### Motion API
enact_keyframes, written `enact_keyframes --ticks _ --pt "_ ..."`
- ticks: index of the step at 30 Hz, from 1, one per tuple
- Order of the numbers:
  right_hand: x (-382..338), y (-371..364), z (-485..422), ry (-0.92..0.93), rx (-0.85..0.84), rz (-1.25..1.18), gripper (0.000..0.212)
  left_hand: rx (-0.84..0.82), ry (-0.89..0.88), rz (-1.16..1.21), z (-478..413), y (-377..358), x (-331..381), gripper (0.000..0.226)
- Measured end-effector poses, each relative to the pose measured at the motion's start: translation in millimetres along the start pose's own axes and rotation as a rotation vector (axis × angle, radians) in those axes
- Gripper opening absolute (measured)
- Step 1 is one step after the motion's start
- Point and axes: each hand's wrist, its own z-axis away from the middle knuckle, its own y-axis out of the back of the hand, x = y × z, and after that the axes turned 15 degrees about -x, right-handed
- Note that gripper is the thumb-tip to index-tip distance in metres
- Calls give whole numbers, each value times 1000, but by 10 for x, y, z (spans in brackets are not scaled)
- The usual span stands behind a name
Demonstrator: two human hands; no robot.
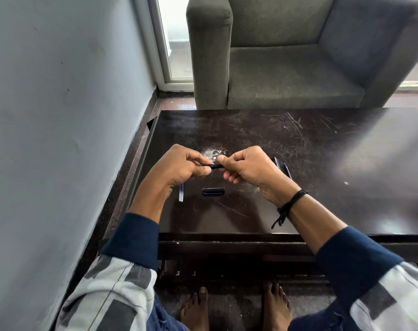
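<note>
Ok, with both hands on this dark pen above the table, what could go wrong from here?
The left hand and right hand each pinch an end of the pen; if it parts suddenly, a small piece might fly off the table.
The thin refills lie by the left wrist, so a forearm shift could sweep them off.
The dark cap blends into the dark table and may be overlooked.
</note>
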Motion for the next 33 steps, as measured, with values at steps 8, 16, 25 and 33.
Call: enact_keyframes --ticks 8,16,25,33 --pt "-15 25 10 52 -11 -54 21 12 -4 2 -2 17 -13 20" --pt "-26 -3 23 37 -17 -43 25 11 -8 7 -12 30 -37 20" --pt "-14 5 4 29 -6 41 30 8 -24 4 -13 29 -25 20" --pt "-29 25 -2 40 -29 54 20 23 -53 -6 -17 2 -31 18"
